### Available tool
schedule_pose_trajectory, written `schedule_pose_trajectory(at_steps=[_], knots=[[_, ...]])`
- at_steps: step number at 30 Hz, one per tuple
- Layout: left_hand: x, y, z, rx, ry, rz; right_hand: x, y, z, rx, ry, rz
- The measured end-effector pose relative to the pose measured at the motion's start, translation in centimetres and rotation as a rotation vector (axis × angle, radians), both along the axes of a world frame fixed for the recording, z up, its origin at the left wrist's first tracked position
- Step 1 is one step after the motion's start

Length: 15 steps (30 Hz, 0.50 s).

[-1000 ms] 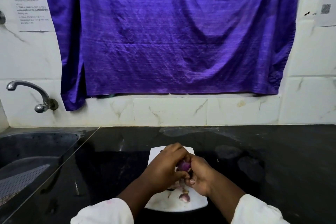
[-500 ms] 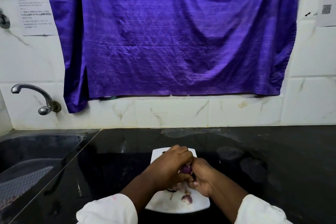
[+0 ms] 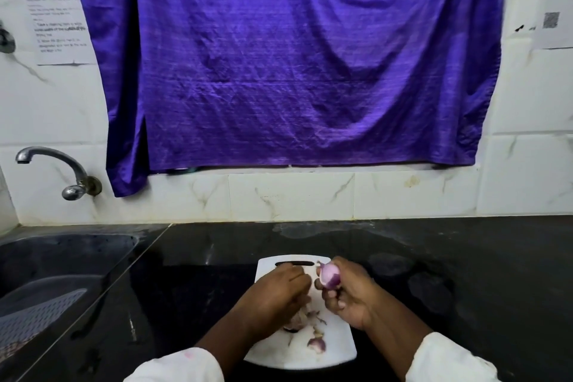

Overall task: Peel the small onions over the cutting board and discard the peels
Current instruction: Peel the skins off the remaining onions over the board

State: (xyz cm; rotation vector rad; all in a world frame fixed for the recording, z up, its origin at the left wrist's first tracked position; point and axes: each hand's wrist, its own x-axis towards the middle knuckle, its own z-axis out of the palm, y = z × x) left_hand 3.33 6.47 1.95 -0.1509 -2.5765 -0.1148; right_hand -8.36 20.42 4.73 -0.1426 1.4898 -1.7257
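A white plastic cutting board (image 3: 338, 347) with a slot handle at its far end lies on the black stone bench (image 3: 465, 273), directly in front of the person. Both hands work above it, their forearms coming out of white sleeves (image 3: 449, 360).

The right hand (image 3: 348, 291) is closed around a small purple onion (image 3: 329, 274), pinching it between thumb and fingers; the onion is raised over the far right part of the board, its pale pink-purple flesh facing the camera. The left hand (image 3: 276, 295) sits just beside it, a narrow gap apart, fingers curled inward and knuckles up over the board's left half. Whether a scrap of skin is caught in those curled fingers cannot be told.

Under and between the hands, loose papery peels (image 3: 311, 315) lie scattered on the board. Nearer the person, a second small onion (image 3: 317, 344) rests on the board's surface, apart from both hands.

To the left, a dark sink (image 3: 62, 254) is set into the bench, with a pale perforated basket (image 3: 34, 316) inside it and a chrome tap (image 3: 55, 164) on the tiled wall above. A purple cloth (image 3: 279, 56) hangs across the wall, flanked by printed paper sheets (image 3: 55, 12).
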Motion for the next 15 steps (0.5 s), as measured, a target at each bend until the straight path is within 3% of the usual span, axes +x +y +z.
schedule_pose_trajectory(at_steps=[3, 7, 15], knots=[[0.7, -0.4, -0.9, 0.311, 0.071, 0.113, -1.0, 0.1, -0.1, -0.01, 0.052, -0.026], [-0.3, 1.7, 0.0, 0.684, 0.157, 0.103, -0.9, -0.6, -1.1, -0.047, 0.048, -0.047], [-0.9, 2.8, 0.0, 0.57, 0.2, 0.04, 1.0, -0.7, -1.0, -0.132, 0.07, 0.022]])
